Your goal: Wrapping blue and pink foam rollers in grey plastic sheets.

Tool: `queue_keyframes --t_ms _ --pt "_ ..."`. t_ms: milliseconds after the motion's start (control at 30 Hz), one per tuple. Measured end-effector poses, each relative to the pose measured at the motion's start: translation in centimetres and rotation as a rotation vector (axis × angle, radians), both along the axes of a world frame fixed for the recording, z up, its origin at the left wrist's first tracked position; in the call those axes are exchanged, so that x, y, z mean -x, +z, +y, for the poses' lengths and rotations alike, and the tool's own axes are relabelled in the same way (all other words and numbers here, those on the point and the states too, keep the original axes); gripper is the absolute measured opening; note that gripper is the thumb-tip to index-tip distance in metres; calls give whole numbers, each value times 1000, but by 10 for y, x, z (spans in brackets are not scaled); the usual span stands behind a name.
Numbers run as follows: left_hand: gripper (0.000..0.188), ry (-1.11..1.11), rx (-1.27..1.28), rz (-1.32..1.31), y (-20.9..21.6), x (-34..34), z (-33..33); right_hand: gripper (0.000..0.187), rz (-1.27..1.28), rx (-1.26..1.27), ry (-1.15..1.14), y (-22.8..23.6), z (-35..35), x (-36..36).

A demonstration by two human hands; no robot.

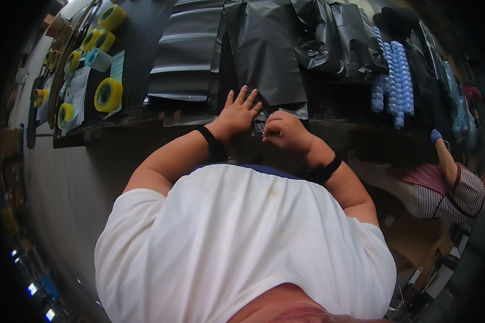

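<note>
My left hand point(239, 114) lies with its fingers spread at the table's front edge, touching the near left part of a long black plastic bag point(267, 54). Just to its right, my right hand point(286, 131) is closed, fingers curled toward the thumb, at the near end of that bag. A small shiny dark piece of plastic point(258, 128) shows between the two hands at the edge. Whether the right fingers pinch it is hidden. To the left of the bag is a flat stack of black plastic bags point(183, 59).
More crumpled black bags point(345, 40) lie at the right, beside blue-and-white bubbled rolls point(399, 78). Rolls of yellow tape point(108, 95), a light-blue roll point(98, 60) and papers point(76, 97) are at the left. A person in a striped sleeve point(458, 196) is at the right.
</note>
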State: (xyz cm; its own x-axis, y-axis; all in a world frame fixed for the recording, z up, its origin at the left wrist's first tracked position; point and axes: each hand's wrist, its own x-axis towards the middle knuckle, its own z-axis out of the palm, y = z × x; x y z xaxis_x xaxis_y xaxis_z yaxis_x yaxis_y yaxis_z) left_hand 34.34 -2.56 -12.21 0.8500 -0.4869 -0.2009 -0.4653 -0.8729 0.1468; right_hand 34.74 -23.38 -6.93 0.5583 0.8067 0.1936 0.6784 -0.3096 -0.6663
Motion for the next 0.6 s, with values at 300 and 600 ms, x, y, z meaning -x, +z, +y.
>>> queue_keyframes --t_ms 300,600 --pt "63 -82 44 -180 -31 7 24 27 454 950 -350 -22 -228 125" --pt "63 -67 102 -253 -31 11 17 51 -324 561 -590 -16 -174 37"
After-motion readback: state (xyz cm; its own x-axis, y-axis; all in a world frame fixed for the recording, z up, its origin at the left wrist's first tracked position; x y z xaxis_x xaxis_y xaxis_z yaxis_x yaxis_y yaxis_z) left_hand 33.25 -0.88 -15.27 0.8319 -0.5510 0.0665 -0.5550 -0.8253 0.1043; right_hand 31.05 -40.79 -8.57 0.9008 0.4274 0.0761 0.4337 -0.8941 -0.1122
